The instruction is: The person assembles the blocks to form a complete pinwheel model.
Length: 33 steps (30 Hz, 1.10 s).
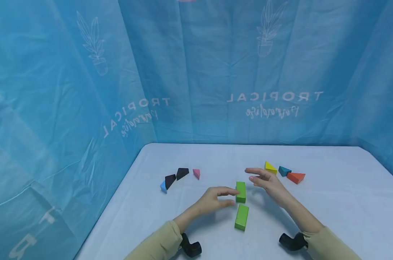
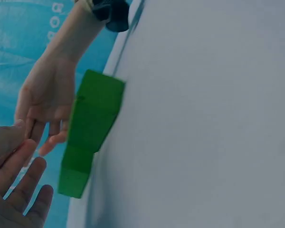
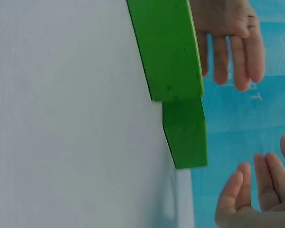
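Two green rectangular blocks lie on the white table, one behind the other: the farther block (image 1: 240,191) and the nearer block (image 1: 241,217). To their left is my left hand (image 1: 214,199), thumb and fingers spread apart; a fingertip overlaps the farther block in the head view. My right hand (image 1: 269,186) hovers right of the farther block, its fingers extended and holding nothing. In the left wrist view, the left fingers (image 2: 26,183) appear apart from the green blocks (image 2: 92,114). The right wrist view likewise has a gap between the right fingers (image 3: 266,185) and the blocks (image 3: 173,52).
At the left lie two black blocks (image 1: 182,173), a blue piece (image 1: 163,186) and a pink triangular piece (image 1: 196,173). Beyond the right hand are a yellow triangular block (image 1: 270,167), a teal block (image 1: 284,170) and an orange-red block (image 1: 295,177). Blue curtains (image 1: 196,72) border the table.
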### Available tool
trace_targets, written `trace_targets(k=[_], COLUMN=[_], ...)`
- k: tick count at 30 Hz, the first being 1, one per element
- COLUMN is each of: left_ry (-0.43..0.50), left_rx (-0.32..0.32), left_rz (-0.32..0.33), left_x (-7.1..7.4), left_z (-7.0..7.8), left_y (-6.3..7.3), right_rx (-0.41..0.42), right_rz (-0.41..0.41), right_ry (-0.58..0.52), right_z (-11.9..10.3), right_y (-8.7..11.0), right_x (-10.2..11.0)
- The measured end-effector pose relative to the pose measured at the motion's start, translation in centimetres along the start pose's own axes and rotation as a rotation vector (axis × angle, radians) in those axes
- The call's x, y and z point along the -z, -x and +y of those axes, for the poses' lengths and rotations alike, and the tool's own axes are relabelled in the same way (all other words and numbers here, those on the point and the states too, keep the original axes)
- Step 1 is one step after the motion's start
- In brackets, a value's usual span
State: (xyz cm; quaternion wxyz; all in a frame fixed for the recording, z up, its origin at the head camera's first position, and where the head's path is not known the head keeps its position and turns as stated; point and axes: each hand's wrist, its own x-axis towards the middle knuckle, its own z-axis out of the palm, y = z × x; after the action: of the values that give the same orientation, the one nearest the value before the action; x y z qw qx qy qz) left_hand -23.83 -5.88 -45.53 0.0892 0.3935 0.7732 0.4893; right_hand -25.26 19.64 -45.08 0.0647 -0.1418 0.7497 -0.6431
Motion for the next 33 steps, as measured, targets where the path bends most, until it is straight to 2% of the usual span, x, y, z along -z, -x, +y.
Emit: trace_targets(k=[2, 5, 9, 12, 16, 20, 25, 30, 33], left_ry=[0.082, 0.180, 0.230, 0.227, 0.175, 0.068, -0.049, -0.119, -0.191], left_rx=[0.035, 0.052, 0.044, 0.041, 0.031, 0.006, -0.026, -0.059, -0.084], left_rz=[-0.015, -0.042, -0.058, -0.045, -0.001, 0.058, 0.101, 0.154, 0.190], left_x=[-0.6, -1.4, -2.1, -2.2, -2.5, -3.2, -3.7, -4.2, -4.5], left_z=[-0.3, -0.5, 0.0, 0.7, 1.2, 0.4, -0.5, -0.4, -0.1], left_y=[0.2, 0.5, 0.7, 0.9, 1.2, 1.5, 1.8, 2.1, 2.2], right_rx=[-0.058, -0.113, -0.152, -0.177, -0.160, -0.099, -0.087, -0.096, -0.088], right_rz=[-0.046, -0.080, -0.082, -0.055, -0.030, -0.043, -0.029, -0.006, 0.003], right_ry=[-0.128, -0.208, -0.207, -0.175, -0.064, 0.029, 0.075, 0.111, 0.122], right_z=[0.3, 0.9, 1.6, 2.0, 2.6, 2.9, 2.6, 2.3, 2.4], right_y=[-0.2, -0.6, -0.9, -1.0, -1.2, -1.2, -0.8, -0.7, -0.9], right_x=[-0.2, -0.6, -0.9, -1.0, -1.3, -1.8, -2.2, -2.3, -2.2])
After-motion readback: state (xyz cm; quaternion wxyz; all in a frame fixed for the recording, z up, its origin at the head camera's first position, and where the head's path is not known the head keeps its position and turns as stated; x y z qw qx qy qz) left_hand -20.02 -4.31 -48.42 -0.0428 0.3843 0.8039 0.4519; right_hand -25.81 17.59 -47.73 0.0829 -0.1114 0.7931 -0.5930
